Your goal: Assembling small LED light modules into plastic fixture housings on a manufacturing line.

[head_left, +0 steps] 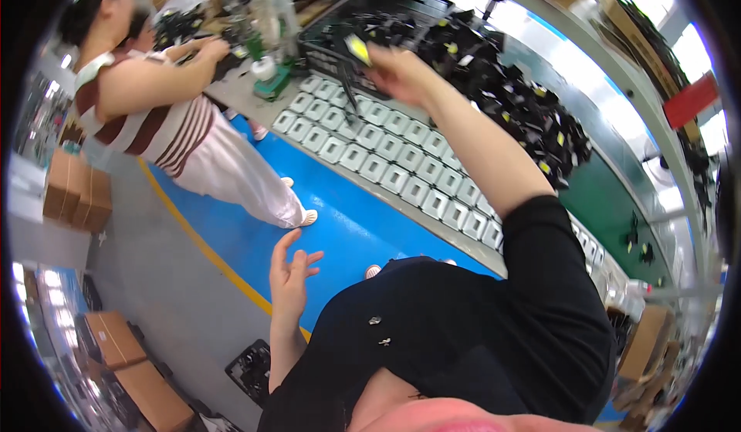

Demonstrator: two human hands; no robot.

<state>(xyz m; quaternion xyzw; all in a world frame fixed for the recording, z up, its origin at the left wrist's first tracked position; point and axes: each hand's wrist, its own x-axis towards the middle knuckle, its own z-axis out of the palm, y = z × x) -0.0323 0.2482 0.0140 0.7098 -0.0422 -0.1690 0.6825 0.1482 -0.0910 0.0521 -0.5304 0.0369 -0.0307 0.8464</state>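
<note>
My right hand (397,73) is stretched out over the far side of the workbench. Its fingers are closed on a black piece with a yellow-and-white label (356,48), whose exact kind I cannot make out. A dark strip (347,92) hangs beneath it, over several rows of white rectangular frames (353,156) with grey centres. Behind my right forearm spreads a heap of black parts (532,115), some with yellow labels. My left hand (289,277) hovers above the blue floor in front of the bench, fingers apart, holding nothing.
At the left a person in a striped top (154,100) works at the same bench. A green bench-top device (272,83) stands between us. A black crate (320,61) sits behind the frames. Cardboard boxes (154,393) and a black tray (251,370) lie at lower left.
</note>
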